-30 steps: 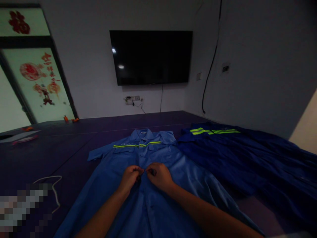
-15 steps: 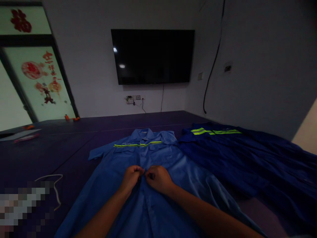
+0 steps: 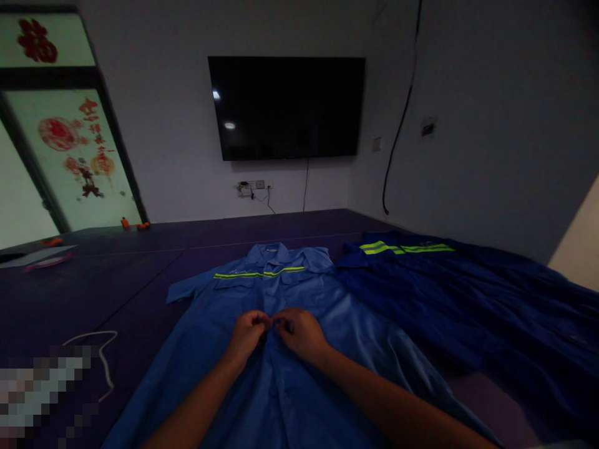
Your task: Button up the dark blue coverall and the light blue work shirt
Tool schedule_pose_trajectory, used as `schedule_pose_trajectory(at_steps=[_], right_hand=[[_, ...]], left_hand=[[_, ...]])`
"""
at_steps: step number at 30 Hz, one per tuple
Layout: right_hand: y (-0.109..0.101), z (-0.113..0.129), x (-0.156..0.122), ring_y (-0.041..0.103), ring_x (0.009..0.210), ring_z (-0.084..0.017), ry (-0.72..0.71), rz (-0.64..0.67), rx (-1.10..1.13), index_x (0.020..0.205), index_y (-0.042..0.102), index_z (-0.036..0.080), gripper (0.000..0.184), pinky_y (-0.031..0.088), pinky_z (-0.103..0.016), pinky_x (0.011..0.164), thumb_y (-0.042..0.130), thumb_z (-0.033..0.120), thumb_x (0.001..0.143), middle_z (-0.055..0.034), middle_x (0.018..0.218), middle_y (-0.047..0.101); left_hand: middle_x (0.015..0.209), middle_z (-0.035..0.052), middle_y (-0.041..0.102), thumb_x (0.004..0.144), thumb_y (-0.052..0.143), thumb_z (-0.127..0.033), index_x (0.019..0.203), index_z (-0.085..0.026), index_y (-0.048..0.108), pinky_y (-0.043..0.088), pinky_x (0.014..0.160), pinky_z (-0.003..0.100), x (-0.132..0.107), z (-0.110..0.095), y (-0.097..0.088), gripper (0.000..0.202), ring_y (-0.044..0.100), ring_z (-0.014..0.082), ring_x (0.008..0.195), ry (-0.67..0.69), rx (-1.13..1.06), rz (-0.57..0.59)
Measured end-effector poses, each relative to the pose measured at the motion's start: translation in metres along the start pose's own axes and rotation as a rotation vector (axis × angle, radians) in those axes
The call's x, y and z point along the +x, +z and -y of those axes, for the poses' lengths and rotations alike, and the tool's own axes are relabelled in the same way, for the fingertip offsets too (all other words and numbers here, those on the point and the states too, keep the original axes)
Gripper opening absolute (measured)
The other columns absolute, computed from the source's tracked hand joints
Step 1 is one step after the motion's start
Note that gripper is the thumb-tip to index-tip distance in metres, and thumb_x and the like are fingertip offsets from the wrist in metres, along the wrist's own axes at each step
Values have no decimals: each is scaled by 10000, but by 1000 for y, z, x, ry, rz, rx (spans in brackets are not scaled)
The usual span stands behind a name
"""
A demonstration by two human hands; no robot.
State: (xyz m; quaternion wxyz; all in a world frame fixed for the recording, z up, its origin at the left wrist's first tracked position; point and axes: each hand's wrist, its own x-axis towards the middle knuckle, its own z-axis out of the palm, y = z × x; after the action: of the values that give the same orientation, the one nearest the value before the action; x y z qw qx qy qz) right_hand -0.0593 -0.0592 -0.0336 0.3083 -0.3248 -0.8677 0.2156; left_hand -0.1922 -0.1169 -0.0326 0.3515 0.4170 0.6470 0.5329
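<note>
A light blue work shirt (image 3: 224, 299) with a yellow reflective chest stripe lies flat, front up, on a dark purple surface (image 3: 116, 274). My left hand (image 3: 247, 337) and my right hand (image 3: 302, 333) meet at the shirt's centre front, fingertips almost touching. Each hand pinches the fabric along the button line. A small dark spot, maybe a button, shows at my right fingertips.
A darker blue garment (image 3: 449, 293) with reflective stripes lies spread to the right. A white cord (image 3: 100, 349) loops at the left. A black TV (image 3: 286, 107) hangs on the far wall, above a socket with cables. Papers (image 3: 40, 257) lie at the far left.
Both hands stay pinched at the shirt's front, shifting only slightly. The view wobbles a little.
</note>
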Motion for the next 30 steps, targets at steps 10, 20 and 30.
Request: schedule_pose_trajectory(at_steps=[10, 20, 30], right_hand=[[1, -3, 2, 589, 760, -130, -20, 42, -33, 850, 656, 236, 199, 387, -209, 667, 472, 274, 787, -1, 841, 672], [3, -8, 5, 584, 717, -131, 12, 87, -76, 796, 631, 193, 207, 365, -207, 613, 458, 306, 800, -23, 794, 661], [4, -10, 7, 583, 780, -144, 24, 114, -102, 798, 620, 188, 210, 364, -210, 656, 453, 314, 813, -39, 835, 657]], left_hand=[[514, -32, 526, 582, 508, -231, 636, -151, 576, 333, 464, 190, -2, -2, -4, 118, 450, 82, 465, 69, 57, 61], [628, -13, 568, 497, 603, -128, 708, -139, 570, 377, 537, 200, 6, 5, -5, 214, 494, 87, 546, 154, 53, 61], [680, -4, 579, 503, 551, -69, 743, -138, 563, 378, 542, 194, 4, 4, -3, 250, 502, 85, 571, 219, 65, 76]])
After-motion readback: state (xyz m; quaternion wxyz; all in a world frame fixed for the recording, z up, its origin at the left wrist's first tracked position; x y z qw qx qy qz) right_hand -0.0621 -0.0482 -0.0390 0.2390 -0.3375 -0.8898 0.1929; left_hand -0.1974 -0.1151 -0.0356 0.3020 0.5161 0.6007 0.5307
